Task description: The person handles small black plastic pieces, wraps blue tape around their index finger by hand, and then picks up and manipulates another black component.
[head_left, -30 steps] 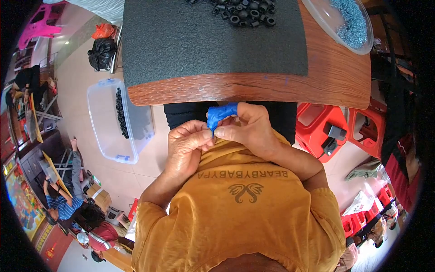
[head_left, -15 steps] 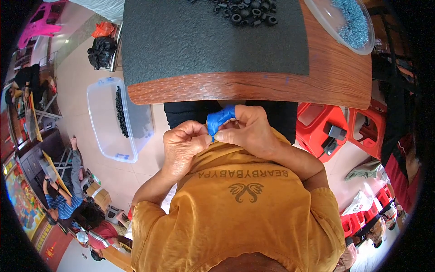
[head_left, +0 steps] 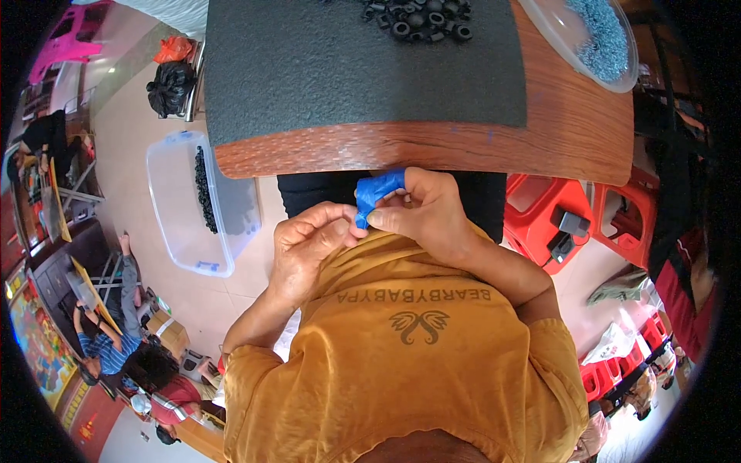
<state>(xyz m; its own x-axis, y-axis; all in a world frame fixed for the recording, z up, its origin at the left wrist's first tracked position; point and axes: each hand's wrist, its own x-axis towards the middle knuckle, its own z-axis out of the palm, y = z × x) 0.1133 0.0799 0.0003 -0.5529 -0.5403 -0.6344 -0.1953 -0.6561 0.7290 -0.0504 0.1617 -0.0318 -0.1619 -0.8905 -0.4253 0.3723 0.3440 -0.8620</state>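
Both my hands meet in front of my lap, below the table's near edge. A blue tape-like strip (head_left: pixel 378 185) lies along the index finger of my right hand (head_left: pixel 436 208) and bends down to a narrow end. My right thumb presses against that lower end. My left hand (head_left: pixel 309 243) is closed in a pinch, its fingertips beside the same end. Whatever lies between the left fingertips is too small or hidden to make out.
On the wooden table (head_left: pixel 571 139) lies a dark grey mat (head_left: pixel 347 85) with black beads (head_left: pixel 421 19). A clear tub (head_left: pixel 634 69) of blue beads stands far right. Left on the floor is a clear plastic box (head_left: pixel 174 247); red stools (head_left: pixel 532 224) stand right. Several people sit around.
The blue strip's lower end has risen slightly and looks wider. My left thumb has drawn back a little from it. My right hand has shifted slightly up.
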